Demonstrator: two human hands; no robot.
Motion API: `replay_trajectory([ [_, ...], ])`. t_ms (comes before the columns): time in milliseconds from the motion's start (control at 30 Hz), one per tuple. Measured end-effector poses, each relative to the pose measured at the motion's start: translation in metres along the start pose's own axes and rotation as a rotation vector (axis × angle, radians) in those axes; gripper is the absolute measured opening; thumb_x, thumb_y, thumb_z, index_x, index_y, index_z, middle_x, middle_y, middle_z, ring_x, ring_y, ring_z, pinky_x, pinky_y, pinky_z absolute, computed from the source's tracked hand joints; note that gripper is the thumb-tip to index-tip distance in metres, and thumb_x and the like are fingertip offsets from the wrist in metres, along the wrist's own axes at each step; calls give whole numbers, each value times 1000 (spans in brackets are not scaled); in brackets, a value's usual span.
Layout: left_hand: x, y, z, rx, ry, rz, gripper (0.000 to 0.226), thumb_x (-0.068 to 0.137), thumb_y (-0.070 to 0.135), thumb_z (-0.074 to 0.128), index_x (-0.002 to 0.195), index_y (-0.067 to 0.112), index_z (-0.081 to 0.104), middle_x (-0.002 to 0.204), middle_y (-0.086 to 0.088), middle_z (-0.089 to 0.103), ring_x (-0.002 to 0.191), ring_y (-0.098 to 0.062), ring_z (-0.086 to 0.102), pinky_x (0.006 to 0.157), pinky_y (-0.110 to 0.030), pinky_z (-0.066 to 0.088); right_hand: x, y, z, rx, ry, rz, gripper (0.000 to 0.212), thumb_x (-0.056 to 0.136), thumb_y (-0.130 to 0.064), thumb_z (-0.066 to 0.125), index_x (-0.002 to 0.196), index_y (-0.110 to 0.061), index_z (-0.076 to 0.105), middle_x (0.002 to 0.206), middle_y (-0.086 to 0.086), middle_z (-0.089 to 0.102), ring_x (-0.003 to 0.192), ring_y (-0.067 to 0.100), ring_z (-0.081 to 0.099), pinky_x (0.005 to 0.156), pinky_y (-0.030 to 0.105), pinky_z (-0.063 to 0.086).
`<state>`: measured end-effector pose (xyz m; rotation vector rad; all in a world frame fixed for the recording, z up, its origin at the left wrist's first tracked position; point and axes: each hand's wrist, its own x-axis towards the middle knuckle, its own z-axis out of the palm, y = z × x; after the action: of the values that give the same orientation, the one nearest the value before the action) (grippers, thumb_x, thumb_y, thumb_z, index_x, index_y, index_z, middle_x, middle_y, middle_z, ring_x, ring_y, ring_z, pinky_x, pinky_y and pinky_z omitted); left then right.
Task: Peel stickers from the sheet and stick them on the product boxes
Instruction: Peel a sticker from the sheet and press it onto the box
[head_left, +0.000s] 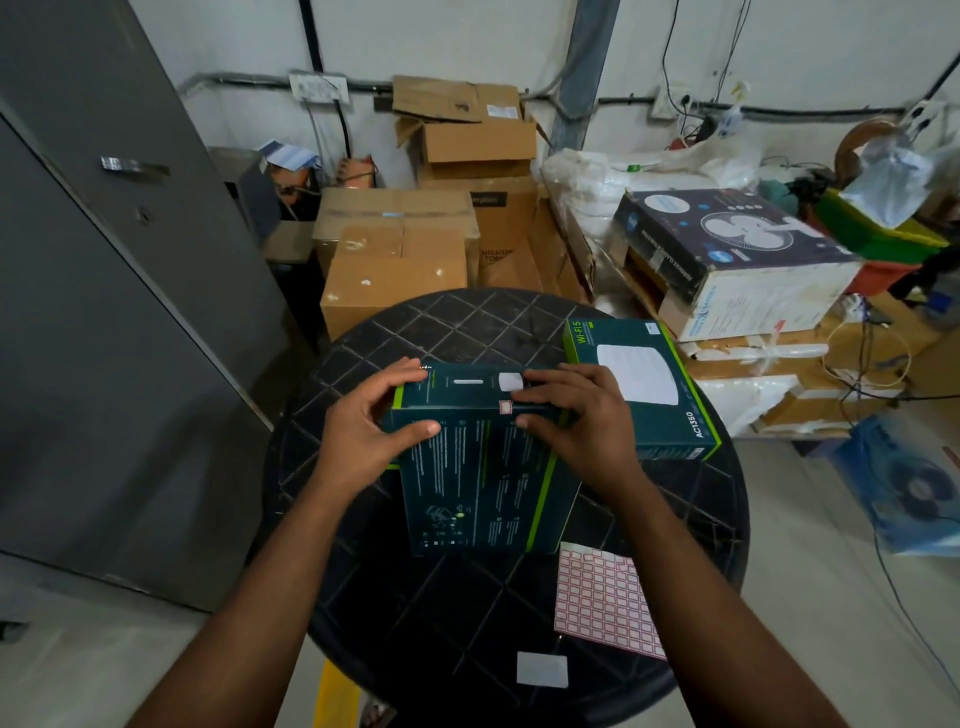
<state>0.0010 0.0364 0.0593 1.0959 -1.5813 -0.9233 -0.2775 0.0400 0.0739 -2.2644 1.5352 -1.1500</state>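
1. Your left hand (363, 431) grips the left end of the dark teal product box (478, 467) at the middle of the round black table (467, 332).
2. Your right hand (576, 421) pinches its upper edge beside a small red-bordered sticker (505, 407).
3. The sticker sheet (602, 597) lies near right.
4. A second box (649, 384) lies far right.

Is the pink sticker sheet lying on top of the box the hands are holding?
No, the sticker sheet lies flat on the black table, nearer than the box.
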Motion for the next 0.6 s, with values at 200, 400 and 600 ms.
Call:
replay_trajectory([
  [200,-2,-1,28,176,126,125,29,78,14,84,104,22,75,131,8,63,143,-17,43,114,-11,29,-2,-2,1,13,49,-2,23,80,-39,76,101,-32,79,116,-17,71,110,18,53,83,32,47],
  [400,3,-8,19,149,67,133,20,89,12,73,103,26,75,130,7,66,146,-21,41,122,-30,31,-1,6,-4,134,82,25,14,81,-24,82,95,-24,81,122,-9,69,109,12,60,86,22,47],
  [600,5,-11,3,-116,4,67,28,86,13,71,100,36,79,126,14,70,143,-14,45,120,-38,35,-12,22,-22,357,175,203,10,76,-10,85,85,-13,81,108,0,74,103,13,70,87,39,59],
])
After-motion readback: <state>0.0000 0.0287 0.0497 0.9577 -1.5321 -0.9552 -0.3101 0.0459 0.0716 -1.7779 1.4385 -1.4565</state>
